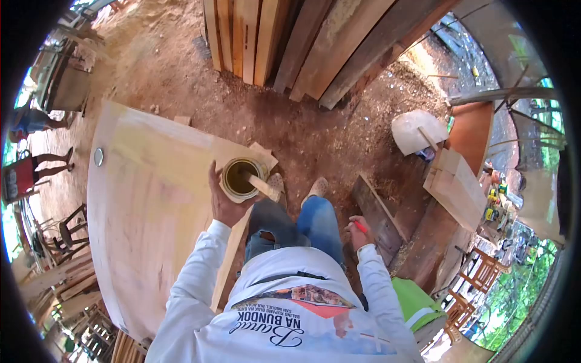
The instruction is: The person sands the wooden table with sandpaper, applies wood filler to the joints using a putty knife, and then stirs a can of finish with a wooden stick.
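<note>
My left hand point(226, 204) is wrapped round an open can point(225, 179) at the edge of a large pale wooden panel point(151, 224). Brownish-yellow liquid point(237, 175) shows inside the can, and a flat wooden stick point(264, 187) leans out of it toward my legs. Down at my right side, my right hand point(357, 235) is closed on a small red object point(361, 226); its kind is too small to make out. A round silvery disc point(98, 157) lies near the panel's far left edge.
Thick timber beams point(330, 45) lean ahead of me. To the right are a dark plank point(378, 209), a pale wooden block point(455, 186) and a green piece of cloth point(417, 302). Two people point(24, 175) stand at the far left. Sawdust covers the ground.
</note>
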Demonstrator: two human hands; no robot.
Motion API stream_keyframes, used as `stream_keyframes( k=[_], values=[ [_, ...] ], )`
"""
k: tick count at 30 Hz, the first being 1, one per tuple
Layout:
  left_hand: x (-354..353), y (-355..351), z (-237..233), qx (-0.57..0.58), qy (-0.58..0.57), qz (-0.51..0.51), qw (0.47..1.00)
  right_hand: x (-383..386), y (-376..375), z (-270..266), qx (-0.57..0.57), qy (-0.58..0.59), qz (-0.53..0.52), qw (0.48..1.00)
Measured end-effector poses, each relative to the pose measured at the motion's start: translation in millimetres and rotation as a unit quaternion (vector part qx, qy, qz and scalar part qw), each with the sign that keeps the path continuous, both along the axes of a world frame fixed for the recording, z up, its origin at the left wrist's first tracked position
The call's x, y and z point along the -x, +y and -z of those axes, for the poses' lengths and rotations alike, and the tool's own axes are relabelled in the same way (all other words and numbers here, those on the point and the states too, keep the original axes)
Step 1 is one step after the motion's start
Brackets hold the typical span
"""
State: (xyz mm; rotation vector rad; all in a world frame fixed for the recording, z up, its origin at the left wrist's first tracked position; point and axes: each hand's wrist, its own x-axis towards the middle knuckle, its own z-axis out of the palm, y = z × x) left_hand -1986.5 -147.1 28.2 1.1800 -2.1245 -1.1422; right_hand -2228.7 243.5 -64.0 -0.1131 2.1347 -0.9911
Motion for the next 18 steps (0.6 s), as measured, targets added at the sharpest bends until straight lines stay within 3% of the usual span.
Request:
stream_keyframes(
  k=[2, 4, 8, 18],
  values=[
    [-17, 6, 36, 0.081, -0.058, -0.014, 0.995, 5, -36, -24, 0.002, -0.015, -0.015, 1.0],
    [-34, 1, 86, 0.124, -0.167, 0.054, 0.977, 11, -45, -11, -0.004, -0.024, -0.034, 0.999],
    [-36, 9, 130, 0.025, -0.289, 0.068, 0.955, 22, -73, -8, -0.033, -0.054, -0.037, 0.997],
    [-31, 17, 145, -0.034, -0.257, 0.036, 0.965, 18, -82, -11, -0.048, -0.104, -0.025, 0.993]
  ],
)
